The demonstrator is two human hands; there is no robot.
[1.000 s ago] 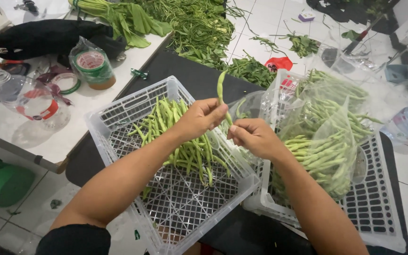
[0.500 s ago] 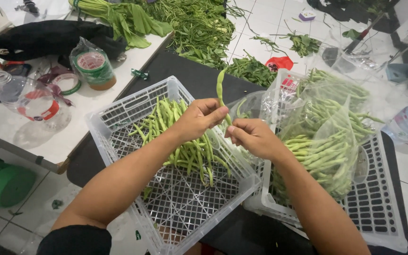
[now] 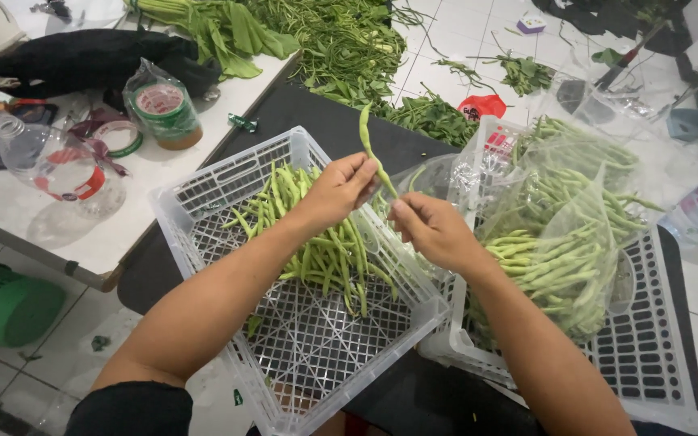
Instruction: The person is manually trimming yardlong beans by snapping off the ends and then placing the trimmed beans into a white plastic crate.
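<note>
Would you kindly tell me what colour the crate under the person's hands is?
White, best seen in the head view: the crate has a lattice floor holding green beans.

green bean [image 3: 372,158], upright (slightly curved), above crate

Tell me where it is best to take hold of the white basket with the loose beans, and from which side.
Grip the basket by its far-left rim, coming from the left. That rim is bare and open; the near-right wall touches the second basket, and both hands work a bean above the middle.
</note>
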